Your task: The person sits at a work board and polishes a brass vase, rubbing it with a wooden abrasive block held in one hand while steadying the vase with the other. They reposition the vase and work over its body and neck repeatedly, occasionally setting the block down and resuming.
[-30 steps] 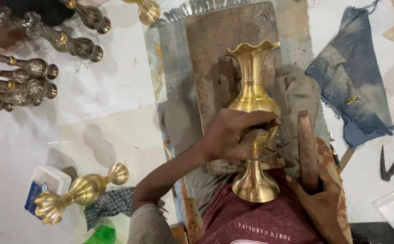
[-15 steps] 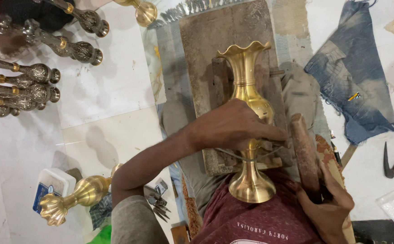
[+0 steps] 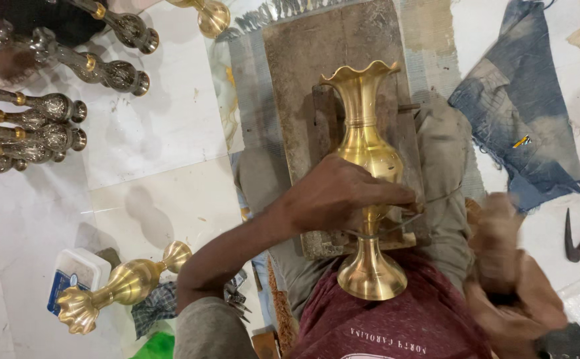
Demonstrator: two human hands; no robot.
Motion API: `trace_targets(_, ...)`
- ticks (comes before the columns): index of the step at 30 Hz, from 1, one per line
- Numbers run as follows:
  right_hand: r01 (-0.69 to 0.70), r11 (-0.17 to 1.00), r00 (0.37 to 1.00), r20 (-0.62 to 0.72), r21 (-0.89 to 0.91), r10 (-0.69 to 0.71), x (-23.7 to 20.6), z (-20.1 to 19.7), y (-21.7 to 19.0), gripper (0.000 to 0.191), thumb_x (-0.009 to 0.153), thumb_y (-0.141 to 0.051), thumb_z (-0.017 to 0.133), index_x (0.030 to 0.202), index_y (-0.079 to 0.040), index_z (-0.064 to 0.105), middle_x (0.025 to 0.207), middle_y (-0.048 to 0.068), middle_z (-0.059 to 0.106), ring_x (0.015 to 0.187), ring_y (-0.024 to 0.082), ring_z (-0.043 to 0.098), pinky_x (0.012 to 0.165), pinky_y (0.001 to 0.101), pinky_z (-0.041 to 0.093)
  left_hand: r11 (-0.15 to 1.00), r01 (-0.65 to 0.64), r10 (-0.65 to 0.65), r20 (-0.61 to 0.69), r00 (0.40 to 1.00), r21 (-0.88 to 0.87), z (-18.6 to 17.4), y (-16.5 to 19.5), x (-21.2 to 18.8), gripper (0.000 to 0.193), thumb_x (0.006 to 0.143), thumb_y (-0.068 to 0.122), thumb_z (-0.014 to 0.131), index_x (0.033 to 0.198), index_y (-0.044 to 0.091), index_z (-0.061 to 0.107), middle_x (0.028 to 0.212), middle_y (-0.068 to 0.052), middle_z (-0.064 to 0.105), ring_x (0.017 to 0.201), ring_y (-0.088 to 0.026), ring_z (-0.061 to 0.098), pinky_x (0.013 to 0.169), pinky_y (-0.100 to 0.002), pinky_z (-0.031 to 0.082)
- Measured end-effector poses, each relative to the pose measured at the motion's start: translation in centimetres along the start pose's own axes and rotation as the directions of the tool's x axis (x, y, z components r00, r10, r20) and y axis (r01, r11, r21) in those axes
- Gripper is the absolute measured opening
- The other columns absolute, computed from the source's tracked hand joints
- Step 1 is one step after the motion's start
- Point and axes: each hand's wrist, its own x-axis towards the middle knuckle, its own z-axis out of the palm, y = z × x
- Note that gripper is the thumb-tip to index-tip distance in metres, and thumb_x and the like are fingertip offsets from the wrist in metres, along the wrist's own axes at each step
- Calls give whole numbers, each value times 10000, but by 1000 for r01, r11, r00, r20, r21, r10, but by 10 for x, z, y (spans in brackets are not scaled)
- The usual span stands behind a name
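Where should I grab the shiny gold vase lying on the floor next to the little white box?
Probably the narrow neck of the brass vase, reaching down from above. It lies on its side, and the neck is slimmer than the round belly and the frilly mouth.

Glossy white tiled floor (image 3: pixel 157 126), fringed grey mat (image 3: pixel 253 86), soft overhead light.

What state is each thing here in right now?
Brass vase: lying on the wooden board, foot against the lap.
Left hand: gripping the vase's body.
Right hand: motion-blurred, grip unclear.
Second brass vase: lying on the floor.
Blue cloth: crumpled.
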Motion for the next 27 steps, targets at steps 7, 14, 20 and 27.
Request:
trace_targets(7, 163, 986, 981, 106, 12, -164, 48, -23, -3, 726, 722, 82, 754, 1423, -5, 588, 1128, 243, 691, 890, 241, 705, 731, 294, 554, 998, 51, -60, -311, 949, -36, 1, 10, -20, 457, 929, 356, 782, 1344, 223, 644, 929, -25, 778, 759, -201, 750, 612, -359, 580)
trace_targets(14, 251, 968, 857, 470, -26, -210, 98, -54, -19, 822, 676, 81, 737, 1463, -63, 545, 1120, 194, 678, 824, 210, 713, 601, 251, 605, 988, 79, -130, -446, 886, -131, 14, 15, -37, 413, 774, 256, 848, 1129, 136, 674, 920, -78, 745, 813, -255, 756, 700, -390, 604)
trace_targets(20, 227, 973, 762, 630, -43, -150, 136, -61, -25, 939, 707, 52, 703, 1586, -141, 431, 1117, 105, 711, 784, 152, 696, 685, 256, 594, 967, 86, -238, -736, 634, -239, 49, 29, -41, 424, 809, 111, 829, 1189, 5, 675, 1011, -99, 772, 872, -230, 787, 757, -337, 645)
trace_targets(27, 398, 907, 707, 675, -137, -209, 179, -51, -65, 893, 758, 75, 608, 1558, -278, 429, 1140, 152, 678, 789, 206, 761, 659, 310, 600, 922, 150, -387, -869, 309, -357, 78, 36, -32, 257, 905, -64, 559, 1099, 15, 707, 987, -108, 781, 804, -211, 796, 731, -319, 645)
